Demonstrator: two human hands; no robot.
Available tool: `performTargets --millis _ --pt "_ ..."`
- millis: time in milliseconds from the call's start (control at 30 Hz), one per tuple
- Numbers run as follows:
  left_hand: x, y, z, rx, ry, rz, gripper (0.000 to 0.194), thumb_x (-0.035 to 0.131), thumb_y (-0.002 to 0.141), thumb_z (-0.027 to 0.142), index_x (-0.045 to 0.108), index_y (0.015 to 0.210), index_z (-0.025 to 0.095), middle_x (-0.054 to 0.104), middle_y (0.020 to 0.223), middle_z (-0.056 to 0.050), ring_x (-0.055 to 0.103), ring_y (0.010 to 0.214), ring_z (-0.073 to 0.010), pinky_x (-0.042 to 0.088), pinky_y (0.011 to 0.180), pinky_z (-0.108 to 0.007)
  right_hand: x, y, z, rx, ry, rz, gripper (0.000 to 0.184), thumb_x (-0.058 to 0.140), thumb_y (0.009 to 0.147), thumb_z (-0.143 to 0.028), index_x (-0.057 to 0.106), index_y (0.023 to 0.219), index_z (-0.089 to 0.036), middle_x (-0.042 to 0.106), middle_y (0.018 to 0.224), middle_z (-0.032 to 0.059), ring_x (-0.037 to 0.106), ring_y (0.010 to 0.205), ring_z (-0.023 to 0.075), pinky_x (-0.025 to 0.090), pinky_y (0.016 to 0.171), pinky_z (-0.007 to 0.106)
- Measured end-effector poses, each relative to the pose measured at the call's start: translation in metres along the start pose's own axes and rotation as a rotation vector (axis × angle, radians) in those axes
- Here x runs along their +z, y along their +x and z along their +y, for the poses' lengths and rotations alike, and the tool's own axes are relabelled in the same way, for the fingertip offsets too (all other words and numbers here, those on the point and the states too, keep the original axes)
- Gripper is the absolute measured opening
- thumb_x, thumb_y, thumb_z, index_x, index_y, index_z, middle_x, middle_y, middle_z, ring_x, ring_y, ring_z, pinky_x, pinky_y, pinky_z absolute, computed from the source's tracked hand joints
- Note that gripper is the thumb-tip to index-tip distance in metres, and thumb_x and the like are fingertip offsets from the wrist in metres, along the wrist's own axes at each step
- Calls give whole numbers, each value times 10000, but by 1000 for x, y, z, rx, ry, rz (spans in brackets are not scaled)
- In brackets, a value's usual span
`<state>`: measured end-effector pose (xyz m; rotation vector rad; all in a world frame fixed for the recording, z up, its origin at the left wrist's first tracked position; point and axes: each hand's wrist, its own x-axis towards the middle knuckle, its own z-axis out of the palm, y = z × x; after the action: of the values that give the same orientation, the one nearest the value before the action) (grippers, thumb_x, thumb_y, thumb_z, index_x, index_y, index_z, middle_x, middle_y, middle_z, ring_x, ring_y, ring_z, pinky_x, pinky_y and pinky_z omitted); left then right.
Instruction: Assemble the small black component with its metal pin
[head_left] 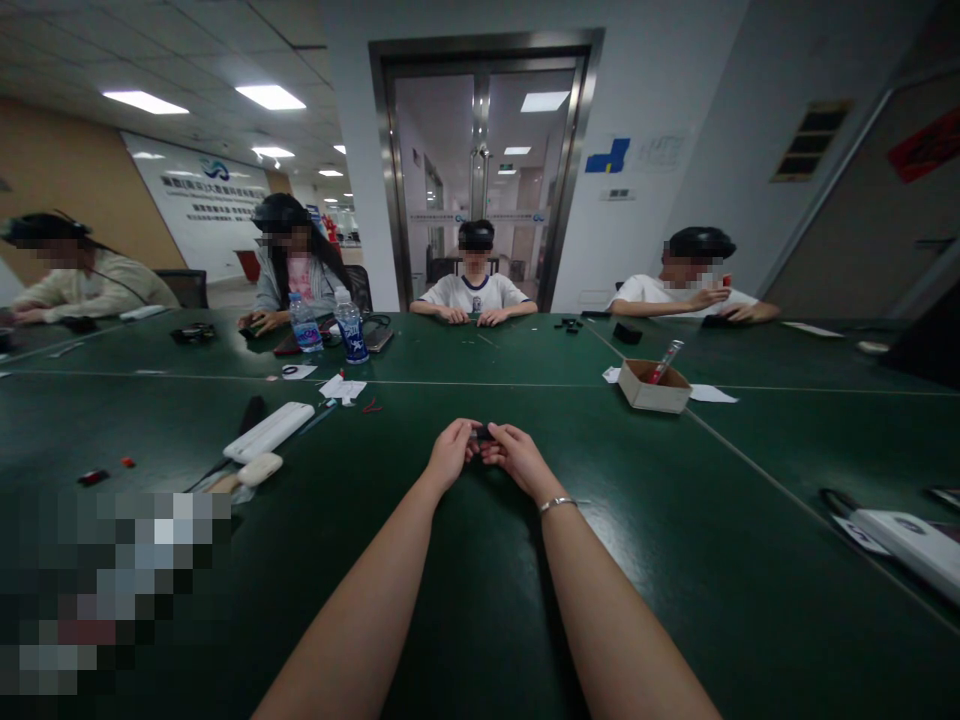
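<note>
My left hand (452, 452) and my right hand (517, 456) meet over the dark green table (480, 560), fingertips pinched together on a small black part (484, 434) held between them. Both hands have curled fingers, and the part is mostly hidden by them. A thin silver bracelet (559, 503) circles my right wrist. Both forearms reach out from the bottom of the view.
A white case (268, 431) and a small white piece (259, 468) lie to the left. An open cardboard box (654, 386) with a red-tipped tool stands to the right. Two water bottles (351, 327) stand farther back. Several other people sit around the table. A white box (911, 540) lies at right.
</note>
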<state>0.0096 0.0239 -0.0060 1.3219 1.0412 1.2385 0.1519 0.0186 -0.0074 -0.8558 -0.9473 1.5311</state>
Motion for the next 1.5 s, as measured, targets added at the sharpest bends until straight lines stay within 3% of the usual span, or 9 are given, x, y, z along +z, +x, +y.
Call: performTargets --millis 100,300,533,700,933,1100,1233,1400,1500 --pt "0 0 0 -13 15 9 290 512 819 392 626 930 149 562 667 2 473 507 -75 378 465 -194 0 0 -1 -1 -4 5 399 828 634 -439 591 741 -137 648 609 47 621 525 130 545 510 224" --pt "-1 1 -1 -14 49 -20 338 426 857 414 611 943 145 452 508 47 391 417 -73 320 423 -193 0 -1 -1 4 -13 4 350 801 684 -414 591 739 -140 643 613 44 624 530 129 547 518 227" --pt "0 1 -1 12 71 -17 325 401 868 378 609 974 152 484 588 29 417 459 -75 355 444 -197 0 0 0 6 -8 -6 368 815 661 -419 596 747 -137 646 627 48 622 539 126 545 519 218" --pt "0 0 0 -21 44 -1 257 476 831 343 615 954 164 509 639 23 445 495 -73 369 468 -194 0 0 1 -4 -9 -4 383 820 649 -430 592 750 -140 645 638 41 622 538 124 548 523 222" --pt "0 -1 1 -15 39 -8 268 490 826 363 616 948 161 513 646 20 440 494 -70 358 470 -193 1 -1 0 -2 -15 -11 360 809 673 -418 592 750 -141 646 633 43 621 541 129 548 520 231" --pt "0 -1 1 12 21 -18 395 371 882 454 608 954 146 503 583 16 408 459 -78 318 455 -207 1 -1 -2 6 -17 -12 335 796 696 -402 582 726 -146 638 616 43 620 540 130 545 523 228" --pt "0 -1 0 11 62 -14 287 450 850 362 607 962 149 488 584 28 406 472 -74 309 465 -203 2 -1 -2 2 -15 -10 338 803 688 -398 592 749 -141 641 620 42 621 539 129 543 523 228" --pt "1 0 -2 11 41 -26 339 378 875 390 602 970 154 475 563 31 385 456 -77 289 449 -203 2 0 -1 4 -13 -14 352 809 674 -415 601 750 -140 644 615 34 614 532 123 543 522 228" --pt "1 0 -1 7 56 -25 281 438 848 344 605 972 156 489 588 29 398 468 -74 293 452 -200 1 0 -1 6 -14 -16 351 807 679 -412 604 761 -137 647 622 39 619 540 127 542 524 228"
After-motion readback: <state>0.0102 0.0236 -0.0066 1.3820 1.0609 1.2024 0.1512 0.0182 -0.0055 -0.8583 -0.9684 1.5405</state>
